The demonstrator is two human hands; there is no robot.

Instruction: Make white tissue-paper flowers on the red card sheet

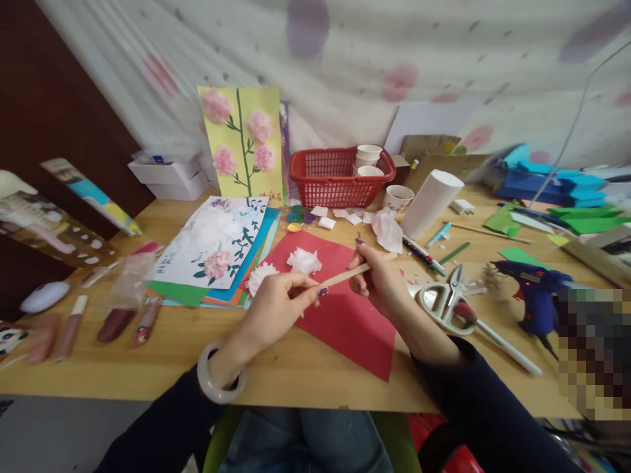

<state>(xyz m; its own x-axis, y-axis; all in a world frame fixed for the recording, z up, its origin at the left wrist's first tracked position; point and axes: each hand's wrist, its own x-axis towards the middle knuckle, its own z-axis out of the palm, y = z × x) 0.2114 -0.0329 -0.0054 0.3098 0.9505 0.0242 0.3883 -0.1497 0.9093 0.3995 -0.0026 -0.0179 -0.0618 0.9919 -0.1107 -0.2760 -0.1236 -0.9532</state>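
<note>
Over a red sheet of paper (355, 335), both my hands are on a narrow pale beige strip (345, 275). Whether it is wood or folded paper I cannot tell. My left hand (279, 305), with a pale bangle at the wrist, pinches its left end between thumb and fingers. Toward the other end, my right hand (377, 276) is closed around it with bent fingers. Two crumpled white tissue flowers lie close by: one tissue flower (303, 261) on the red sheet, another tissue flower (261, 277) at its left edge, partly behind my left hand.
Scissors (438, 305), a white-handled brush (503, 345) and a blue glue gun (535, 292) lie to the right. Behind stand a red basket (340, 190) with paper cups, a white paper roll (431, 203) and a yellow flower picture (251, 151). Papers with a painted sheet (172, 259) are left.
</note>
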